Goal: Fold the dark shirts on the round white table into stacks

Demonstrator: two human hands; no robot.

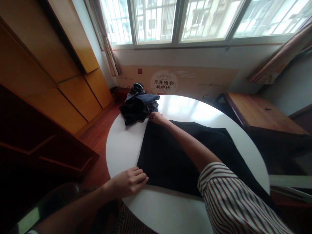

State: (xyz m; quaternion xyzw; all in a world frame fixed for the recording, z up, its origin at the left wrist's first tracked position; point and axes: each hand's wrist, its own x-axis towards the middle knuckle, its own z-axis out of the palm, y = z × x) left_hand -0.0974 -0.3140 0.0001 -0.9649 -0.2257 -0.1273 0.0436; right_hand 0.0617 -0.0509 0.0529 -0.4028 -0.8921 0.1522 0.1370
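Note:
A black garment [168, 156] lies spread flat on the round white table [122, 146]; its exact kind I cannot make out. My left hand [130, 180] has its fingers curled together on the garment's near left corner. Stretched across the cloth, my right arm reaches to the far left corner, where my right hand [156, 117] is closed on the edge. Its fingertips are partly hidden. Just beyond that hand sits a crumpled heap of dark clothes [140, 104], black, grey and bluish, at the table's far left. The garment's right end runs past my striped sleeve, which covers part of it.
Wooden cabinets [73, 94] stand along the left, with a dark red-brown panel [36, 143] nearer me. At the right is a wooden desk [265, 110]. Barred windows and a wall with a printed cardboard banner [195, 79] lie behind the table.

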